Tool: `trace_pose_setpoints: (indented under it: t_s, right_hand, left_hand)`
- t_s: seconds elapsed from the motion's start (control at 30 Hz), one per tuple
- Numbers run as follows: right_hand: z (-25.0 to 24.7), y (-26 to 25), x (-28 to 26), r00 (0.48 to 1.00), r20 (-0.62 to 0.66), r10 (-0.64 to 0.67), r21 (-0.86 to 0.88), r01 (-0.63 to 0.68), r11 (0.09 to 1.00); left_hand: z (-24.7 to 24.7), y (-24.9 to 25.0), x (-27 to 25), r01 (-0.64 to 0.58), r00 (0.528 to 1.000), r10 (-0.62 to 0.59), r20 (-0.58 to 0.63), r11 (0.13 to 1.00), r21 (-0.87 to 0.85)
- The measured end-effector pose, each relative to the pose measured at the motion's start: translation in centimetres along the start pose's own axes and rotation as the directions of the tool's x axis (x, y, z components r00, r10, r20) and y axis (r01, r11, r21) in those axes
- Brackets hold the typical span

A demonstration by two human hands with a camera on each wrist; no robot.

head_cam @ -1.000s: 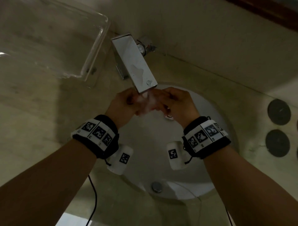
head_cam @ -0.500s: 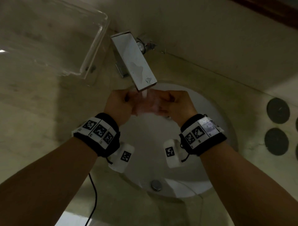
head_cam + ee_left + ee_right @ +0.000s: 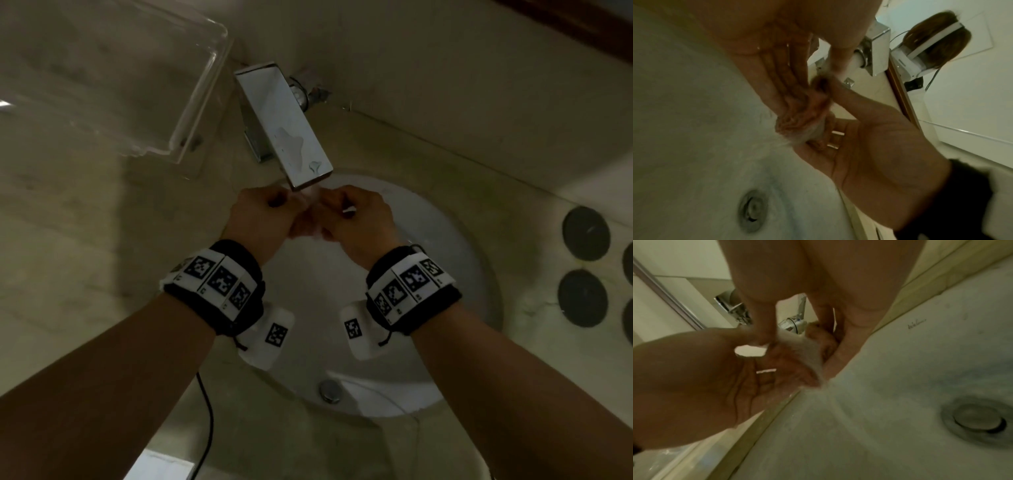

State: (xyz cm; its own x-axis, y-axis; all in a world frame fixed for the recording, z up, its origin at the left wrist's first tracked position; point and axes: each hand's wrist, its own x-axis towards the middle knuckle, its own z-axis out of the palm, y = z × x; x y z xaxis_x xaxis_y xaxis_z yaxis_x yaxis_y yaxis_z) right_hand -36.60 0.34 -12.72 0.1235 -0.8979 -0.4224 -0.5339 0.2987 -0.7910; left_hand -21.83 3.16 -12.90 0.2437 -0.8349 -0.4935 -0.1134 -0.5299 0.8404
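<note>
Our left hand and right hand meet over the basin, neither clenched nor grasping any object. The left fingers lie nearly straight and wet, and their tips sit between the right thumb and the right fingers, which hang loosely either side of them. Against half a second ago we see the two hands drawn a little closer together, the right wrist slid slightly inward, while their place under the spout is unchanged. The water is a white, frothy stream that breaks over the joined fingertips and fans into spray below. It falls from the tip of the tap, at 12 o'clock of the hands. The tap is a flat, rectangular slab of mirror-bright metal with drops and a wet smear on its top face. On both wrists we wear black fabric bands faced with white panels of square black-and-white markers. The basin is round, smooth and white-glazed, sunk into a pale, veined stone counter, with a domed metal drain plug at its 6 o'clock. At 10 o'clock stands a clear, round-cornered plastic tray, at 3 o'clock lie dark, matte round discs, and at 7 o'clock hangs a thin black cable.
</note>
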Motion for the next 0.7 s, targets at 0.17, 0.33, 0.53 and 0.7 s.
trace_pose_setpoints:
  t_s: [0.17, 0.33, 0.53, 0.7]
  right_hand:
    - [-0.1, 0.1, -0.2, 0.999, 0.043, -0.033, -0.032, 0.034, 0.999]
    - [0.2, 0.5, -0.2, 0.999, 0.045, -0.027, 0.128, 0.021, 0.992]
    - [-0.6, -0.7, -0.1, 0.998, 0.014, 0.054, 0.245, -0.056, 0.968]
    - [-0.7, -0.3, -0.3, 0.997, 0.07, -0.019, 0.317, -0.004, 0.949]
  left_hand:
    - [-0.1, 1.2, -0.6, 0.039, 0.994, -0.01, 0.113, 0.967, -0.25]
    - [0.0, -0.6, -0.1, -0.076, 0.989, 0.086, 0.119, 0.993, -0.086]
    - [0.0, -1.3, -0.2, -0.139, 0.969, 0.141, 0.204, 0.99, -0.024]
    - [-0.2, -0.3, 0.1, -0.147, 0.976, 0.149, 0.161, 0.989, -0.026]
